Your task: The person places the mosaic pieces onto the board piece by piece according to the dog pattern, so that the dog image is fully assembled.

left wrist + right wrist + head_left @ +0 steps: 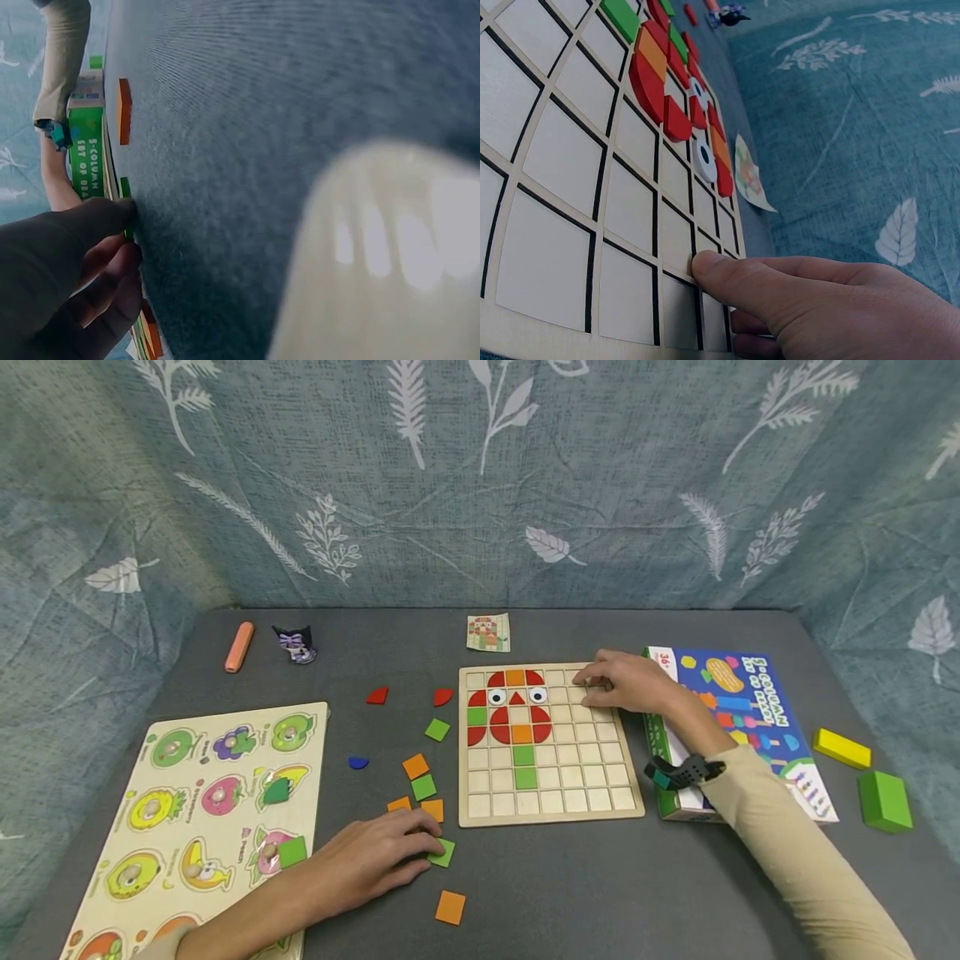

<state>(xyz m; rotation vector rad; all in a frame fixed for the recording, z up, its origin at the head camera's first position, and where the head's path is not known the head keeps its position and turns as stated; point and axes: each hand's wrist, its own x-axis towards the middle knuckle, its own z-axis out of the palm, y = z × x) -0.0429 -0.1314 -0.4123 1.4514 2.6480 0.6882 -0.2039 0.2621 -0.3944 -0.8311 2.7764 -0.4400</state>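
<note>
A green square tile point(444, 853) lies at the fingertips of my left hand point(386, 856), pinched between thumb and finger in the left wrist view, low against the table. My right hand point(626, 681) rests its thumb and fingers on the upper right of the wooden grid board point(551, 817). In the right wrist view, the thumb of the right hand point(817, 300) touches the grid dividers. On the board, red, orange and green pieces and two eye discs point(497, 697) form a figure; two green squares point(524, 767) run downward from it.
Loose orange squares point(415, 767), green squares point(437, 730), red pieces point(443, 697) and a blue half-disc point(358, 762) lie left of the board. A fruit puzzle point(321, 727) sits under the left forearm. A picture card point(488, 633) lies behind; a box point(772, 693) stands right.
</note>
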